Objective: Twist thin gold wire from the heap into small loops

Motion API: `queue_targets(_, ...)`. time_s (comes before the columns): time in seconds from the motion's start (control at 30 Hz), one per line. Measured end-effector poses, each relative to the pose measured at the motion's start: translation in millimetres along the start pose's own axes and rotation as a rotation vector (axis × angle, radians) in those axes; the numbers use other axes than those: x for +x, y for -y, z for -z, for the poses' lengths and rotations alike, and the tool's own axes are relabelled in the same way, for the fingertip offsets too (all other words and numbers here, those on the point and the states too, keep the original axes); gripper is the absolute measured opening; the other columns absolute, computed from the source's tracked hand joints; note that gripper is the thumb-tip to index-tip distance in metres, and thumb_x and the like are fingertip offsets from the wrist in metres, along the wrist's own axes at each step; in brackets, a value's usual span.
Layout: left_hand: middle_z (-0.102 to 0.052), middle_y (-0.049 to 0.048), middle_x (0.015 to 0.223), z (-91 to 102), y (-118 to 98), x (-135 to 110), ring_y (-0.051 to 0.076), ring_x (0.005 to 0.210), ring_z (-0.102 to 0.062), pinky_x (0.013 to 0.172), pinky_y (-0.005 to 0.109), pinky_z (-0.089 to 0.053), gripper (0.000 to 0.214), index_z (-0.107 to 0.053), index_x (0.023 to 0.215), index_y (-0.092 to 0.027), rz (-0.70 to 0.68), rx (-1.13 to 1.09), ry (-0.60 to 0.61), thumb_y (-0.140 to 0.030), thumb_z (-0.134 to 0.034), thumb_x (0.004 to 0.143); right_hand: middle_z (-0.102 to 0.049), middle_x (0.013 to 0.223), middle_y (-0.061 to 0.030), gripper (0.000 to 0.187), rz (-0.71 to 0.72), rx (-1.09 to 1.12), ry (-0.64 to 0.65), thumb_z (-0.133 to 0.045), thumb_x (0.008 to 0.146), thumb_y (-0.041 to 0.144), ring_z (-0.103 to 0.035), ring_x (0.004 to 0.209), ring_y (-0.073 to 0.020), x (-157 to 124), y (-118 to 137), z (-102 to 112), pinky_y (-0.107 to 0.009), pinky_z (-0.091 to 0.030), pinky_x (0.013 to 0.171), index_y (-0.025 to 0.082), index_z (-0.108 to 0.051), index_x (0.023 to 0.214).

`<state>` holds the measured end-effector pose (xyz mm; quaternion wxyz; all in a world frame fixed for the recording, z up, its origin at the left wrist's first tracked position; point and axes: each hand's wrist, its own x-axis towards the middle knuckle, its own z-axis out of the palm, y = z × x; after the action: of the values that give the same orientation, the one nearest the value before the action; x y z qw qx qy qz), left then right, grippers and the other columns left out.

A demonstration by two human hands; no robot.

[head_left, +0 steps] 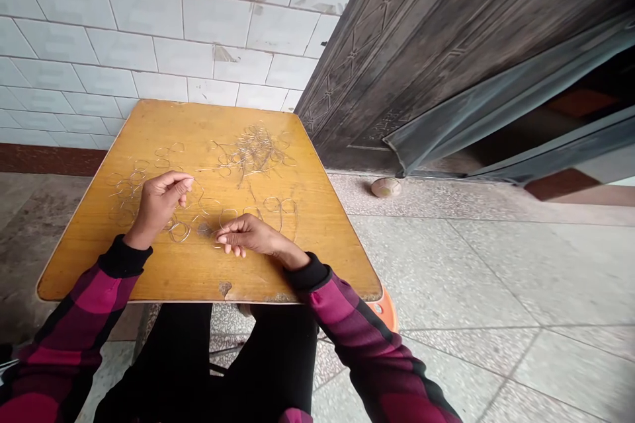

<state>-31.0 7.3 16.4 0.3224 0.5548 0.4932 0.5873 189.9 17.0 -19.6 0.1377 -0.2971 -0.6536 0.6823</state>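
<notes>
Yellow tabletop (208,277), wire loops (179,232) lying L–R under L hand (159,205), R hand (248,236)

The left hand (159,205) is raised, fingers pinched, and the right hand (251,236) sits low among wire loops (278,211) on the bench (198,277), near a wire tangle (253,152).

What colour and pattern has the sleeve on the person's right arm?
The sleeve is a magenta and black check, best seen in the head view.

Wire loops (255,152) lie on the table (198,277).
</notes>
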Motion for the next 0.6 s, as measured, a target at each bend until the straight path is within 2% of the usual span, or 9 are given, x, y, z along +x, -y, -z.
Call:
queue_targets(0.13, -0.066, 0.0032, 0.078, 1.4, -0.5, -8.5, 0.014, 0.068, -0.059, 0.066, 0.027, -0.047, 0.012, -0.073, 0.084, -0.021, -0.342, 0.376, -0.074, -0.026, -0.063, 0.082, -0.066, 0.066, 0.0003, 0.042, -0.021, 0.158, 0.032, -0.068, 0.079, 0.052, -0.059, 0.049, -0.0064, -3.4, 2.8, -1.2, -0.017, -0.048, 0.044, 0.012, -0.069, 0.094)
queue_targets(0.23, -0.069, 0.0048, 0.081, -3.6, 0.4, -15.6, 0.016, 0.075, -0.062, 0.070, 0.028, -0.049, 0.012, -0.074, 0.084, -0.023, -0.507, 0.511, -0.003, -0.020, -0.062, 0.081, -0.068, 0.068, -0.0006, 0.041, -0.019, 0.255, 0.045, -0.069, 0.080, 0.049, -0.061, 0.050, -0.0071, -2.1, 3.4, -6.0, -0.018, -0.049, 0.044, 0.012, -0.068, 0.099)
queue_targets(0.33, -0.071, 0.0067, 0.088, -9.3, 4.0, -20.3, 0.017, 0.079, -0.065, 0.070, 0.028, -0.052, 0.016, -0.074, 0.087, -0.023, -0.558, 0.561, 0.133, -0.018, -0.059, 0.083, -0.068, 0.069, -0.0002, 0.040, 0.000, 0.300, 0.011, -0.071, 0.078, 0.046, -0.061, 0.051, -0.0070, -0.8, 3.2, -8.3, -0.018, -0.050, 0.045, 0.012, -0.068, 0.099)
queue_targets(0.4, -0.072, 0.0077, 0.093, -11.3, 6.5, -21.7, 0.017, 0.082, -0.067, 0.073, 0.028, -0.054, 0.018, -0.074, 0.088, -0.022, -0.566, 0.577, 0.174, -0.018, -0.057, 0.085, -0.068, 0.069, 0.0000, 0.040, 0.012, 0.306, -0.017, -0.072, 0.078, 0.045, -0.061, 0.052, -0.0071, -0.2, 2.1, -7.9, -0.018, -0.050, 0.046, 0.012, -0.068, 0.099)
queue_targets(0.47, -0.073, 0.0075, 0.094, -11.0, 8.1, -22.2, 0.018, 0.085, -0.068, 0.077, 0.029, -0.055, 0.018, -0.073, 0.090, -0.022, -0.577, 0.577, 0.146, -0.018, -0.056, 0.086, -0.068, 0.069, -0.0004, 0.038, 0.005, 0.307, -0.030, -0.071, 0.079, 0.043, -0.061, 0.052, -0.0070, 1.2, 0.3, -6.9, -0.018, -0.050, 0.046, 0.012, -0.068, 0.099)
queue_targets(0.6, -0.072, 0.0067, 0.102, -7.3, 9.5, -23.6, 0.019, 0.094, -0.068, 0.085, 0.033, -0.056, 0.018, -0.072, 0.096, -0.024, -0.671, 0.573, 0.012, -0.017, -0.060, 0.085, -0.068, 0.069, 0.0006, 0.033, -0.044, 0.311, -0.028, -0.071, 0.080, 0.036, -0.057, 0.048, -0.0049, 9.4, -4.7, -8.3, -0.016, -0.047, 0.043, 0.012, -0.066, 0.102)
